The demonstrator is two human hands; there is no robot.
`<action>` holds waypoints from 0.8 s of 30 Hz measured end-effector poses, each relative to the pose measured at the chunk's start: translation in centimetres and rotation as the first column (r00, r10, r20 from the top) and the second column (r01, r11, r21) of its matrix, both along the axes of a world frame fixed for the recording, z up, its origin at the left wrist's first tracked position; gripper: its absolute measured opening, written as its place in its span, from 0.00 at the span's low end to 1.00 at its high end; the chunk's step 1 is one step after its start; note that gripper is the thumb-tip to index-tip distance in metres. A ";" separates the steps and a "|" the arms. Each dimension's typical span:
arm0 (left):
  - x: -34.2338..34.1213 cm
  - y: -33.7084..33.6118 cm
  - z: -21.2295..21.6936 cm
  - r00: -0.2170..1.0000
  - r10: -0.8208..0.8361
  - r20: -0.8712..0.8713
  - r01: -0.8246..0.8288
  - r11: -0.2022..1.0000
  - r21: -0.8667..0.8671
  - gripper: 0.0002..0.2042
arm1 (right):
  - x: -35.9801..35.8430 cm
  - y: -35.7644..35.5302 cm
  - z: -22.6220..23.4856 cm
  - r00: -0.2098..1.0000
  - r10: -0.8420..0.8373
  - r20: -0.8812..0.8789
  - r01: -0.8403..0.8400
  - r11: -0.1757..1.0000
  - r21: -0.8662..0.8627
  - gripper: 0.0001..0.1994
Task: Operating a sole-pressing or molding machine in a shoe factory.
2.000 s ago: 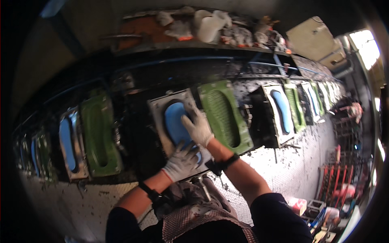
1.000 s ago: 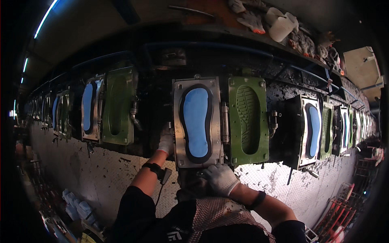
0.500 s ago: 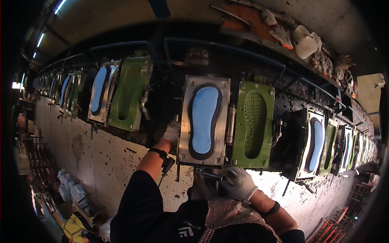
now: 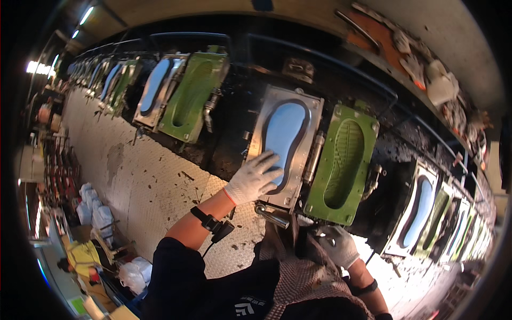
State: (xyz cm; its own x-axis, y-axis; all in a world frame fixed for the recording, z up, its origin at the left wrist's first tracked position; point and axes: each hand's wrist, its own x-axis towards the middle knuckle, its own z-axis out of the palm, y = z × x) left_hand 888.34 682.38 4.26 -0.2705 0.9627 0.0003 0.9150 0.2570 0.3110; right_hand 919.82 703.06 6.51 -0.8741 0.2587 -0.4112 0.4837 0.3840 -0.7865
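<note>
My left hand (image 4: 253, 178), in a white knitted glove with a red cuff edge, lies with its fingers stretched out over the lower end of a blue shoe sole insert (image 4: 286, 128). A black rim surrounds the insert, which sits on a silver metal mould plate (image 4: 312, 109). Hinged to its right is a green mould half (image 4: 328, 200) with a ribbed sole-shaped hollow. My right hand (image 4: 341, 247), also gloved, is below the green half, fingers curled. A small shiny spot shows at it; what it holds cannot be made out. A metal handle (image 4: 273, 216) projects under the silver plate.
More opened moulds stand in a row at left, including a green half (image 4: 194, 96), and at right, including a silver plate (image 4: 410, 213). Gloves and a white container (image 4: 441, 85) lie on a ledge behind. White bags (image 4: 101, 213) and a person in yellow (image 4: 85, 258) are at lower left.
My left hand has moved from the silver plate's left side onto the blue insert. My right hand has left the handle's end and shifted right and down. The view has tilted.
</note>
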 end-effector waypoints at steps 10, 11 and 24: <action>-2.5 9.8 -1.2 0.967 0.166 -0.192 -0.170 0.985 -0.004 0.34 | 7.0 4.6 -0.5 0.993 -0.061 -0.103 0.068 0.995 0.070 0.11; -3.2 12.3 -0.5 0.962 0.184 -0.204 -0.204 0.975 -0.084 0.32 | 7.4 5.1 0.4 0.992 -0.065 -0.106 0.072 0.995 0.065 0.12; -6.1 17.2 -2.5 0.922 0.205 -0.329 -0.262 0.955 -0.138 0.23 | 20.9 10.7 2.5 0.862 -0.506 -0.020 0.506 0.858 0.091 0.15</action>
